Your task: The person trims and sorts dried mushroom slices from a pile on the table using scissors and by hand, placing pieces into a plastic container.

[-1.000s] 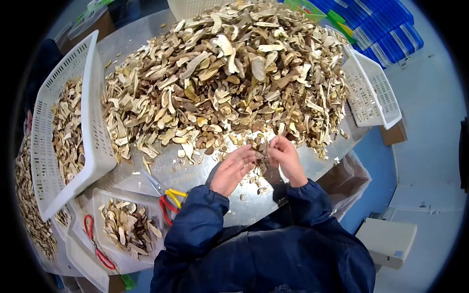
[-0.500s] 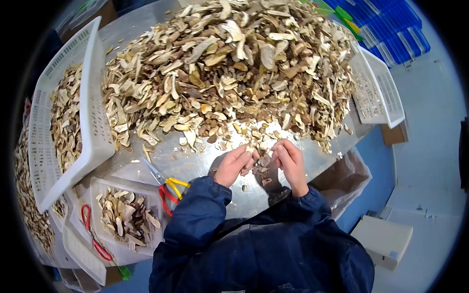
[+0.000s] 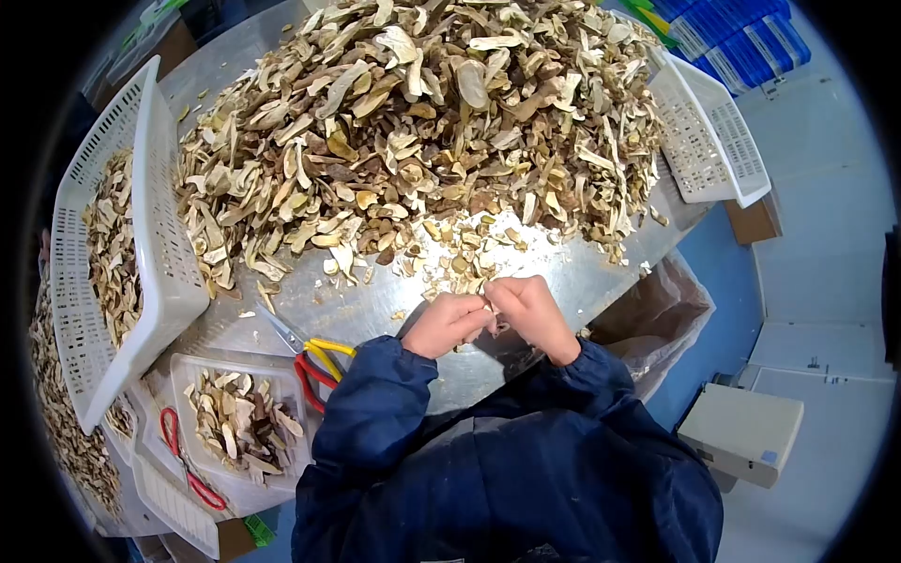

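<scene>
My left hand (image 3: 447, 325) and my right hand (image 3: 533, 315) meet above the metal table (image 3: 375, 298), both with fingers closed in a pinch. Between the fingertips a small pale bit shows, mostly hidden, and I cannot make out what it is. Just beyond the hands lie small mushroom bits (image 3: 466, 251), at the near edge of a large heap of dried mushroom slices (image 3: 394, 141). Left of my left sleeve rest scissors with yellow and red handles (image 3: 317, 361).
A clear tray (image 3: 296, 403) of darker slices and red-handled scissors (image 3: 171, 433) lie at left. White baskets stand at left (image 3: 155, 253) and right (image 3: 704, 141). A lined bin (image 3: 671, 324) is right of the table, and blue crates (image 3: 741, 47) are behind.
My hands have come together; the right moved left to meet the left hand. Dark bits seen between them before are now hidden or gone. The view has shifted slightly.
</scene>
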`<move>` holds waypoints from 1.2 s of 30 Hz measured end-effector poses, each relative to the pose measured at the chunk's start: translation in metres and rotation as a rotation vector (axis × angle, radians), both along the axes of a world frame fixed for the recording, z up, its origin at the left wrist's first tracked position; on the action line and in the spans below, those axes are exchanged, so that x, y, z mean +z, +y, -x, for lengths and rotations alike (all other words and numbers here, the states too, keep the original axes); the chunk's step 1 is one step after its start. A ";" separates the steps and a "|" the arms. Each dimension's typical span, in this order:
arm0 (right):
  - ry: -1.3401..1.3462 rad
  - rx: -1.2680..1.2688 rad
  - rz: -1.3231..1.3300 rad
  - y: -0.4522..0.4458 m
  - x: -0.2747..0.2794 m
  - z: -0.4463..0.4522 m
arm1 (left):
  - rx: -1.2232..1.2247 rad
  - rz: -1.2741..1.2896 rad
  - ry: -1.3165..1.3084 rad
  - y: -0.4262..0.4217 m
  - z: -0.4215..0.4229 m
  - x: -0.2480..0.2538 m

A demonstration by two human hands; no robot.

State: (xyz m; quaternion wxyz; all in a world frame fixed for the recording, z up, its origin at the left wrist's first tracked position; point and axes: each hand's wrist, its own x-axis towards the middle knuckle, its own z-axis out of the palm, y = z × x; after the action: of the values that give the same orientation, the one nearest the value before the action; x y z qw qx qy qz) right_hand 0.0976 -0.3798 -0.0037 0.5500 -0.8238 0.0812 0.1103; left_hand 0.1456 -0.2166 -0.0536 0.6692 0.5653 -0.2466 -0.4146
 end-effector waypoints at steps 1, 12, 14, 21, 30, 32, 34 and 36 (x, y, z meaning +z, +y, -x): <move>0.081 -0.038 -0.156 -0.004 -0.012 0.000 | 0.003 0.026 0.017 0.000 0.000 -0.001; -0.269 -0.423 0.679 -0.044 -0.032 -0.036 | 0.208 0.427 0.495 -0.001 -0.002 -0.028; -0.370 -0.425 0.911 -0.052 -0.046 -0.050 | 0.231 0.409 0.586 0.000 -0.005 -0.020; -0.280 -0.349 1.000 -0.057 -0.052 -0.059 | 0.321 0.470 0.775 -0.001 -0.007 -0.025; -0.303 -0.373 0.986 -0.057 -0.038 -0.047 | 0.250 0.566 0.850 -0.003 -0.011 -0.032; -0.291 -0.341 1.009 -0.064 -0.049 -0.052 | 0.318 0.510 0.892 -0.003 -0.010 -0.018; -0.237 -0.279 1.065 -0.069 -0.056 -0.055 | 0.201 0.674 0.877 -0.002 -0.012 -0.028; -0.281 -0.294 0.968 -0.072 -0.059 -0.056 | 0.220 0.655 0.924 -0.001 -0.010 -0.037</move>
State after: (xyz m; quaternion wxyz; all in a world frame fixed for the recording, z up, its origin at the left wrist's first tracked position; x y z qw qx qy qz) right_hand 0.1532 -0.4516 -0.0623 0.1215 -0.9705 0.1632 -0.1297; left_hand 0.1551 -0.2180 -0.0903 0.8867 0.1110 0.0161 -0.4485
